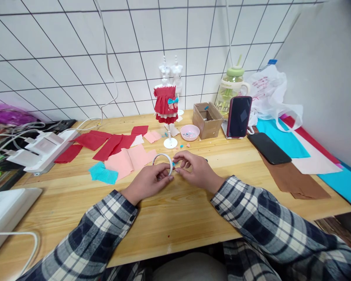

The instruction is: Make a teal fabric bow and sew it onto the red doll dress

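Note:
My left hand (pixel 150 180) is closed around the lower edge of a thin white roll of tape (pixel 171 165), which stands upright above the table. Close beside the roll's right side is my right hand (pixel 197 169), its fingers curled and pinched; what sits between the fingertips, if anything, is too small to make out. Beyond the hands a small white dress form (pixel 169 132) wears a ruffled red paper dress (pixel 165 100) with a blue and pink bow (pixel 173 102). Pink crepe paper (pixel 125 160) and a blue piece (pixel 103 174) lie left of the roll.
Red paper pieces (pixel 93 139) lie farther left, near a power strip (pixel 51 152). Behind are a pink bowl (pixel 190 132) of beads, a cardboard box (pixel 207 124), a propped phone (pixel 239 117) and a bottle (pixel 232 88). At right, a black phone (pixel 269 147) rests on brown paper (pixel 292 181).

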### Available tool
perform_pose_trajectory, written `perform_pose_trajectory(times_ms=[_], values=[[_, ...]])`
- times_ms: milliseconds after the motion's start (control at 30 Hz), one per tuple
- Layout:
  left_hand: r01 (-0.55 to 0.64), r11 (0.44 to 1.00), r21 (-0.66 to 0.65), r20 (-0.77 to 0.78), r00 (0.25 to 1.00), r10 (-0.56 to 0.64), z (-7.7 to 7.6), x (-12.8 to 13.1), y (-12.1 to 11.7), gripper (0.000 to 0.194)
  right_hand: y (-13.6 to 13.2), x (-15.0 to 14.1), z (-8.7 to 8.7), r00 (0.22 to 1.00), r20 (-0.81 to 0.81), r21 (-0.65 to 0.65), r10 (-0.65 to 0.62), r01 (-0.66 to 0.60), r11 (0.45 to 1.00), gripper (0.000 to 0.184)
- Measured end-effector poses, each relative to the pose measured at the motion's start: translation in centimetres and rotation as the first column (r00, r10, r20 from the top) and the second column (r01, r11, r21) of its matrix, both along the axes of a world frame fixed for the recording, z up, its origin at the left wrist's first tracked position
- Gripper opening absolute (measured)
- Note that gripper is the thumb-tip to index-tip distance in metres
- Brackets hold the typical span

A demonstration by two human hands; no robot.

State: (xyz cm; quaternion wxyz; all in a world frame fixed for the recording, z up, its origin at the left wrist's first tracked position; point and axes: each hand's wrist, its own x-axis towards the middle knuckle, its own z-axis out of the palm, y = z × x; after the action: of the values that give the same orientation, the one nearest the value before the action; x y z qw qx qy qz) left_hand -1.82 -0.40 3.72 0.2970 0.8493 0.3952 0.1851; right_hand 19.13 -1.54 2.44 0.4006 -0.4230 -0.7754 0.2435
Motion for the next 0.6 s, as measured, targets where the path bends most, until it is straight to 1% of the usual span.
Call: perform_pose_trajectory(times_ms=[33, 100, 167, 300, 400, 600], values=[[0.009, 1.000, -0.008, 0.002, 1.000, -0.009, 0.02, 0.02, -0.03, 0.023, 0.03, -0.01, -0.02, 1.000, 0.011, 0.010, -0.002, 0.002, 1.000, 0.028], [0.015, 1.000, -0.011, 0.006, 1.000, -0.015, 0.05, 0.05, -0.06, 0.024, 0.09, -0.04, -0.06, 0.999, 0.054, 0.035, -0.001, -0.001, 0.999, 0.015], [0.002, 1.000, -0.003, -0.001, 1.000, -0.002, 0.08, 0.02, -0.04, 0.024, 0.12, -0.09, -0.06, 0.996, 0.093, 0.060, 0.008, -0.013, 0.998, 0.006], [-0.040, 0.998, 0.037, -0.043, 0.998, 0.042, 0.06, -0.08, 0.03, 0.024, -0.06, -0.24, 0.11, 0.994, 0.102, 0.085, 0.028, -0.037, 0.996, 0.005], [-0.045, 0.996, 0.077, -0.046, 0.998, 0.048, 0.12, 0.03, -0.02, 0.022, -0.34, -0.36, 0.35, 0.995, 0.095, 0.117, 0.040, -0.052, 0.992, 0.005], [-0.045, 0.999, 0.012, 0.071, 0.996, 0.044, 0.74, 0.52, -0.24, 0.025, -0.72, -0.40, 0.77, 0.996, 0.078, 0.174, 0.043, -0.056, 0.983, 0.006]])
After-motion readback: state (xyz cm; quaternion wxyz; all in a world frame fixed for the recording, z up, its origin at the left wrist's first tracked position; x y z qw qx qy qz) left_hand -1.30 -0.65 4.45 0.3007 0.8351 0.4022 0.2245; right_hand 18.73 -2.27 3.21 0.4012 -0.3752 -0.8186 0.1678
